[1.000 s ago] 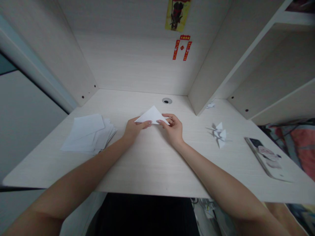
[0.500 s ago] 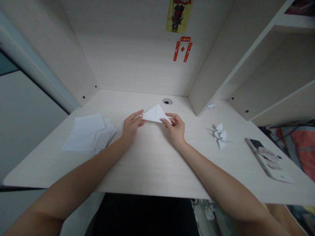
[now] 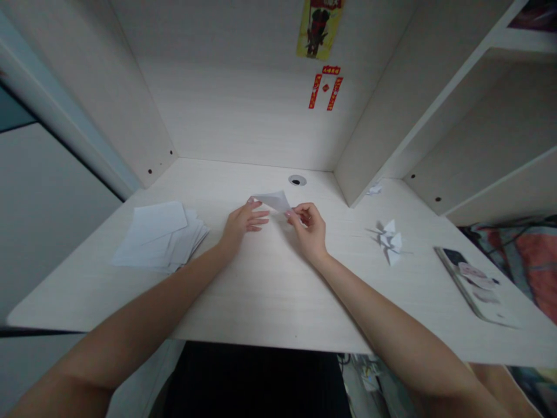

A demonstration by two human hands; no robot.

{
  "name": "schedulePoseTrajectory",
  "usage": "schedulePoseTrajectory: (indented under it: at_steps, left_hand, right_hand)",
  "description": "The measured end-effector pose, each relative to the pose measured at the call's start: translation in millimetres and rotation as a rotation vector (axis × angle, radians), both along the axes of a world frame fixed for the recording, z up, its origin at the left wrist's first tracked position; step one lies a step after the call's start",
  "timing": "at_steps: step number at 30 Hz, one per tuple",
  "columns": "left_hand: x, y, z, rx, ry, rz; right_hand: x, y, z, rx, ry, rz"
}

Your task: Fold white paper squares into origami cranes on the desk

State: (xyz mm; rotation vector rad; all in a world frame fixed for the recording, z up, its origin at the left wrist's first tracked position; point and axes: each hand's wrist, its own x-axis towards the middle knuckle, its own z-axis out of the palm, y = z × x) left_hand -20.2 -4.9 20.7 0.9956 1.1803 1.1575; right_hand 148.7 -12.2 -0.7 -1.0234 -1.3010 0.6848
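A white piece of folded paper [image 3: 275, 200] is held between my two hands over the middle of the desk. It is tilted, with a shaded face turned towards me. My left hand [image 3: 242, 223] is at the paper's left corner, thumb and forefinger closed on it, the other fingers stretched out to the right. The thumb and fingertips of my right hand [image 3: 310, 227] pinch the lower right corner. Part of that corner is hidden behind the fingers.
Left of my forearm lies a stack of white paper sheets [image 3: 159, 232]. Several small folded paper pieces [image 3: 390, 240] sit to the right, and farther right is a phone [image 3: 472, 284]. Behind my hands is a cable hole [image 3: 297, 180]; a vertical panel [image 3: 374, 139] rises at the back right.
The paper has turned from a flat, bright triangle to a tilted, darker shape. My left hand has rotated and its fingers have spread. My right hand has barely moved.
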Motion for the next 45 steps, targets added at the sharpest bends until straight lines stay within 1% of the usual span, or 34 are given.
schedulePoseTrajectory:
  at_steps: [4, 9, 13, 16, 18, 21, 24, 26, 29, 31, 32, 35, 38, 41, 45]
  left_hand:
    - [0, 0, -0.8, 0.009, -0.039, -0.075]
    - [-1, -1, -2.1, 0.034, -0.110, -0.112]
    - [-2, 0, -4.0, 0.075, -0.174, -0.102]
    - [0, -1, -3.8, 0.105, -0.158, -0.087]
    - [2, -3, -2.5, 0.111, -0.118, -0.072]
    - [3, -5, -0.3, 0.115, -0.065, -0.062]
    - [4, -5, -0.1, 0.115, -0.040, -0.063]
    - [3, -4, -1.3, 0.119, -0.044, -0.068]
    - [1, -2, -4.6, 0.147, -0.090, -0.109]
    - [1, -2, -7.0, 0.153, -0.127, -0.140]
    - [1, -2, -8.0, 0.147, -0.141, -0.152]
    - [1, -2, -10.5, 0.119, -0.167, -0.175]
    - [0, 0, -12.0, 0.108, -0.197, -0.163]
    - [0, 2, -12.2, 0.108, -0.239, -0.099]
    - [-1, 4, -9.7, 0.094, -0.288, -0.060]
  right_hand:
    - [1, -1, 0.7, -0.009, -0.105, 0.048]
    - [2, -3, 2.9, -0.019, -0.186, 0.107]
    - [1, -4, 4.4, -0.036, -0.132, 0.174]
    - [1, -4, 3.7, -0.063, -0.077, 0.191]
    - [1, -5, 3.7, -0.045, -0.099, 0.215]
    - [2, -7, 5.6, 0.020, -0.203, 0.229]
    - [2, -10, 8.9, 0.066, -0.298, 0.232]
    - [2, -11, 10.3, 0.083, -0.325, 0.228]
    - [2, -11, 8.6, 0.044, -0.293, 0.151]
    - [3, -8, 5.1, -0.033, -0.220, 0.079]
    - [3, -7, 3.2, -0.072, -0.165, 0.074]
    - [4, -2, -0.7, -0.129, 0.011, 0.113]
    - [5, 1, 0.0, -0.086, 0.083, 0.138]
    - [6, 3, 2.3, -0.017, 0.069, 0.163]
    - [10, 6, 1.1, -0.014, -0.045, 0.238]
